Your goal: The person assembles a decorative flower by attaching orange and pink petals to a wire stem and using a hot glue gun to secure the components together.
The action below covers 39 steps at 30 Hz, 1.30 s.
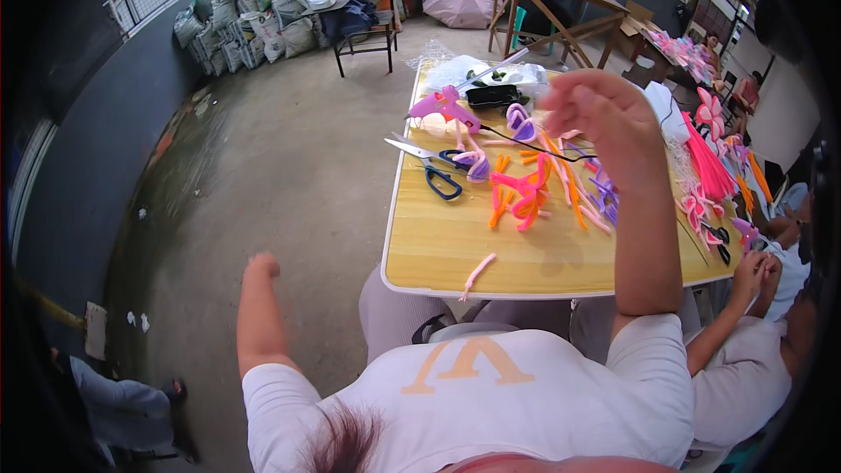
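Observation:
My right hand [591, 102] is raised above the right part of the table, fingers bent; whether it holds anything cannot be told. My left hand [263, 265] hangs out over the floor, left of the table, its fingers mostly hidden. On the wood-look table [427, 249] lie scissors with blue handles [430, 167] and a pink hot glue gun [447, 108] with a clear glue stick in it. Beside them are a pink and orange pipe-cleaner flower [525, 189], purple and pink looped pieces [474, 164], loose orange stems [499, 200] and a short pale pink stem [479, 274] near the front edge.
A black container [493, 96] and plastic bags stand at the table's back. At right, a co-worker [742, 368] sits close beside me near black scissors [721, 243], another glue gun [746, 231] and bright pink stems [709, 157]. A chair [364, 20] and stacked sacks [263, 13] are behind.

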Each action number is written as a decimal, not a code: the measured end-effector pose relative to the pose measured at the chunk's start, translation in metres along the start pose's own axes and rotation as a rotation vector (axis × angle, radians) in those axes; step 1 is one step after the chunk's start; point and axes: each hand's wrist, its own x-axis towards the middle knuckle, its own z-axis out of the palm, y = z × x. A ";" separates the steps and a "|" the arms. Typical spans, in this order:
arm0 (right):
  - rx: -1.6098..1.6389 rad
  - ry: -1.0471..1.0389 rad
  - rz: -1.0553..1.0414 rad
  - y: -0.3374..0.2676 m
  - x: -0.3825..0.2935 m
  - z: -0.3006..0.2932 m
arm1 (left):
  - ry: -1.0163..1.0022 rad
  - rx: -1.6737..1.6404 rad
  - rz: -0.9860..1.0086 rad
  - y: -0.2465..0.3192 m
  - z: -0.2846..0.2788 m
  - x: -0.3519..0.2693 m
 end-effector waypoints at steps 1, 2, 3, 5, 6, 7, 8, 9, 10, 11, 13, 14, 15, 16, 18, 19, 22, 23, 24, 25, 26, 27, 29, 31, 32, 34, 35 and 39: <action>-0.025 0.093 -0.007 0.000 -0.007 -0.015 | -0.129 0.185 0.182 0.028 -0.002 0.000; -0.043 0.107 0.018 0.000 -0.013 -0.026 | -0.245 0.371 0.336 0.044 -0.005 -0.004; -0.034 0.099 0.036 0.004 -0.018 -0.033 | -0.082 0.296 0.339 0.045 0.000 -0.008; -0.046 0.064 0.077 0.014 -0.024 -0.035 | 0.230 0.166 0.305 0.031 0.025 -0.014; -0.079 0.039 0.088 0.017 -0.024 -0.033 | 0.390 0.106 0.280 0.021 0.035 -0.017; -0.123 0.007 0.095 0.018 -0.021 -0.029 | 0.554 0.032 0.249 0.016 0.041 -0.022; -0.103 0.059 0.092 0.020 -0.025 -0.014 | 0.719 -0.029 0.224 0.003 0.045 -0.029; -0.172 0.098 0.129 0.031 -0.029 -0.015 | 0.405 -0.487 0.233 0.080 0.003 -0.047; -0.199 0.128 0.151 0.035 -0.036 -0.021 | 0.161 -0.873 0.092 0.133 -0.072 -0.108; -0.179 0.099 0.169 0.038 -0.039 -0.016 | 0.125 -0.874 0.126 0.134 -0.096 -0.133; -0.185 0.024 0.211 0.040 -0.038 -0.002 | 0.025 -1.157 0.490 0.132 -0.111 -0.151; -0.209 -0.051 0.213 0.040 -0.038 0.006 | -0.028 -1.416 0.836 0.126 -0.105 -0.148; -0.255 -0.088 0.224 0.041 -0.039 0.006 | -0.441 -1.678 0.945 0.142 -0.122 -0.168; -0.312 -0.145 0.207 0.039 -0.041 0.009 | -0.890 -1.896 1.020 0.156 -0.141 -0.190; -0.410 -0.296 0.162 0.034 -0.040 0.028 | -0.491 -1.311 0.994 0.152 -0.145 -0.178; -0.418 -0.338 0.135 0.034 -0.038 0.036 | -0.308 -1.014 0.946 0.150 -0.144 -0.168; -0.512 -0.400 0.023 0.035 -0.036 0.044 | 0.198 -0.114 0.727 0.148 -0.148 -0.152; -0.583 -0.389 -0.034 0.038 -0.036 0.044 | 0.281 -0.429 0.695 0.146 -0.149 -0.151; -0.668 -0.371 -0.079 0.039 -0.036 0.040 | 0.352 -0.751 0.666 0.153 -0.153 -0.160; -0.614 -0.324 -0.011 0.038 -0.036 0.035 | 0.420 -1.065 0.622 0.157 -0.163 -0.174; -0.558 -0.276 0.056 0.035 -0.035 0.028 | 0.404 -0.945 0.551 0.162 -0.181 -0.185; -0.499 -0.241 0.134 0.034 -0.037 0.024 | 0.376 -0.829 0.469 0.166 -0.200 -0.200; -0.425 -0.187 0.121 0.027 -0.038 0.021 | 0.384 -0.786 0.461 0.172 -0.203 -0.208; -0.392 -0.164 0.107 0.024 -0.040 0.018 | 0.462 -0.930 0.611 0.176 -0.190 -0.204; -0.400 -0.163 0.107 0.026 -0.044 0.015 | 0.501 -1.001 0.693 0.180 -0.183 -0.200; -0.418 -0.147 0.110 0.028 -0.048 0.011 | 0.564 -1.137 0.870 0.197 -0.181 -0.210; -0.429 -0.133 0.112 0.028 -0.050 0.007 | 0.474 -1.045 0.839 0.211 -0.184 -0.224; -0.450 0.003 0.129 0.022 -0.060 -0.004 | 0.751 -0.551 1.301 0.267 -0.184 -0.266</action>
